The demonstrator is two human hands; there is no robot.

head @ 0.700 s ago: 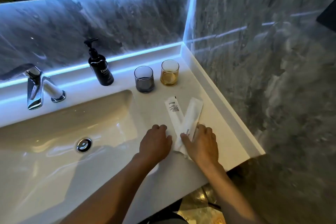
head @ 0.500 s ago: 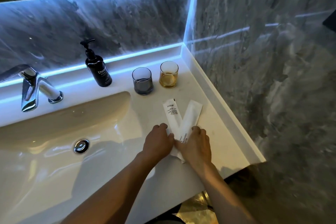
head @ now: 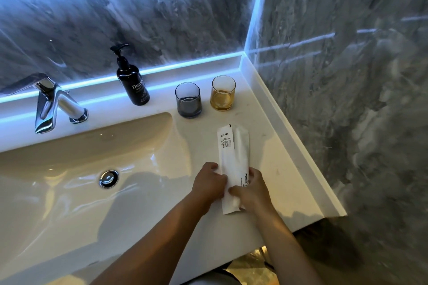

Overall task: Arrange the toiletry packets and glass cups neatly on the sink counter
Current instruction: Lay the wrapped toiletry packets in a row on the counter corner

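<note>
Two long white toiletry packets lie side by side on the white counter (head: 278, 159), right of the basin. The left packet (head: 225, 152) shows small print at its far end; the right packet (head: 242, 150) overlaps its edge. My left hand (head: 208, 183) presses the left packet's near end and my right hand (head: 252, 190) pinches the right packet's near end. A grey glass cup (head: 188, 100) and an amber glass cup (head: 223, 93) stand upright together behind the packets, apart from both hands.
A black pump bottle (head: 132, 81) stands left of the cups by the back ledge. A chrome faucet (head: 49, 102) overhangs the white basin (head: 69, 169) with its drain (head: 108, 178). A grey marble wall (head: 347, 76) borders the counter's raised right rim.
The packets were crossed in a V; now they lie nearly parallel and overlapping. Both hands have come closer together at their near ends.
</note>
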